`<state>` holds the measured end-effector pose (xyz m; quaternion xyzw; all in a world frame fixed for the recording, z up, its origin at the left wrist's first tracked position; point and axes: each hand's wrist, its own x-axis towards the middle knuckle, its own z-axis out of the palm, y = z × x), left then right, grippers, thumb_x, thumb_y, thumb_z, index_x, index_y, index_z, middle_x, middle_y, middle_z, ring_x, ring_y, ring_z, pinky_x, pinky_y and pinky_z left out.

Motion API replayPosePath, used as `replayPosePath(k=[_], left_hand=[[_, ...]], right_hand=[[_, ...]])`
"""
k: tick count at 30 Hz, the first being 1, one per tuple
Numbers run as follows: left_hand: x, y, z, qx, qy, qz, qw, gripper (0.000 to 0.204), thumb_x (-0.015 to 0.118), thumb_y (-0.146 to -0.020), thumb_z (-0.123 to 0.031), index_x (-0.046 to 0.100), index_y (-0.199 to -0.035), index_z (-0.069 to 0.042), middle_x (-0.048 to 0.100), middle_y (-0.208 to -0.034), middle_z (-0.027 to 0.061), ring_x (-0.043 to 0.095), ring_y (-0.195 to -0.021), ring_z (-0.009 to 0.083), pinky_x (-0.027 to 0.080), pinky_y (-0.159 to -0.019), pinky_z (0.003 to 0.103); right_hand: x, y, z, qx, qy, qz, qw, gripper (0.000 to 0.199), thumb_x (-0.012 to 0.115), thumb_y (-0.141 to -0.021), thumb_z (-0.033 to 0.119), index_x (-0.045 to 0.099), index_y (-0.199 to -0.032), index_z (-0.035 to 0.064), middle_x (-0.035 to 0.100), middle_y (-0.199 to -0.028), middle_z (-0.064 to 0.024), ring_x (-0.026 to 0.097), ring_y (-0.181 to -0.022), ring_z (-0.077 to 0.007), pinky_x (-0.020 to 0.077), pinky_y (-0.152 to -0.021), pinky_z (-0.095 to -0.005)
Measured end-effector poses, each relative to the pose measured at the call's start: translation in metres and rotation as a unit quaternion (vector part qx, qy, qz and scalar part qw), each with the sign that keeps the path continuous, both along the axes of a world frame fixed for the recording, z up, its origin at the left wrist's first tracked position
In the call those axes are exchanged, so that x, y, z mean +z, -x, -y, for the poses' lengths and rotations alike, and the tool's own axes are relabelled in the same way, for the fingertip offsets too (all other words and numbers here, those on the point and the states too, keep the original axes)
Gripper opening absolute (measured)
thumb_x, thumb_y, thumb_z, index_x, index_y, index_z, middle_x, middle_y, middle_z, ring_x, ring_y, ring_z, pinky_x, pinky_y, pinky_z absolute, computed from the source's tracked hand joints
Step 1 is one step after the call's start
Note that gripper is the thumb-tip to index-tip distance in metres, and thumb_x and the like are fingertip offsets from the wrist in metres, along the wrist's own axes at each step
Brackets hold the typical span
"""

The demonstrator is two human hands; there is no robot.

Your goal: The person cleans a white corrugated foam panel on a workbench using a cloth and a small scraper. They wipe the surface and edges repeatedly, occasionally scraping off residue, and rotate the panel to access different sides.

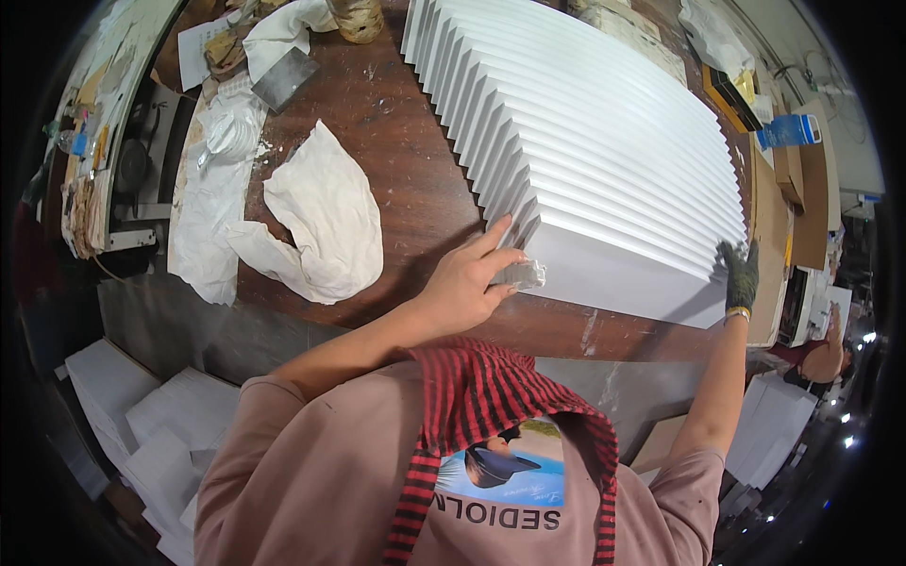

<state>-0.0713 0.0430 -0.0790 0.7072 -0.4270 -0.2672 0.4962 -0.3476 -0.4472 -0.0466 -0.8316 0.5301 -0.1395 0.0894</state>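
Observation:
A large row of white panels [613, 141], overlapped like steps, lies across the table in front of me. My left hand [470, 278] is at the near left corner of the row. Its thumb and a finger pinch a small flat greyish piece [521, 274] with white paste along its edge, perhaps a scraper. Another finger of that hand reaches up against the stepped panel ends. At the near right corner, my right hand [740, 280], in a dark glove, rests with fingers spread against the panels' ends.
On the brown table [415, 189] at left lie a crumpled white cloth [330, 217], a paste-smeared sheet [209, 226] and a grey metal plate [286, 80]. A stained can [357, 19] stands behind. A blue container [791, 130] and cardboard [769, 236] are at right. White boxes [170, 453] stand below left.

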Motion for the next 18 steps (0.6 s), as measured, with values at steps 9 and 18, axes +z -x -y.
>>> replayPosePath(k=[9, 18], left_hand=[[0.003, 0.003, 0.005, -0.009, 0.003, -0.039, 0.999, 0.041, 0.079, -0.078, -0.002, 0.068, -0.117, -0.001, 0.034, -0.154, 0.035, 0.044, -0.14, 0.0439, 0.043, -0.11, 0.041], [0.002, 0.004, 0.006, 0.014, 0.028, -0.013, 0.999, 0.04, 0.079, -0.077, -0.004, 0.069, -0.116, -0.004, 0.04, -0.151, 0.0327, 0.052, -0.131, 0.0427, 0.048, -0.104, 0.041]], right_hand=[[0.007, 0.057, 0.047, -0.066, -0.294, 0.193, 0.934, 0.083, 0.074, -0.083, -0.008, 0.036, -0.155, 0.0074, 0.047, -0.144, -0.0175, 0.063, -0.109, -0.0224, 0.0593, -0.086, -0.034], [0.01, 0.057, 0.068, -0.098, -0.296, 0.081, 0.947, 0.077, 0.077, -0.084, 0.0, 0.045, -0.152, 0.0159, 0.053, -0.134, -0.0134, 0.064, -0.101, -0.0181, 0.0582, -0.08, -0.0299]])
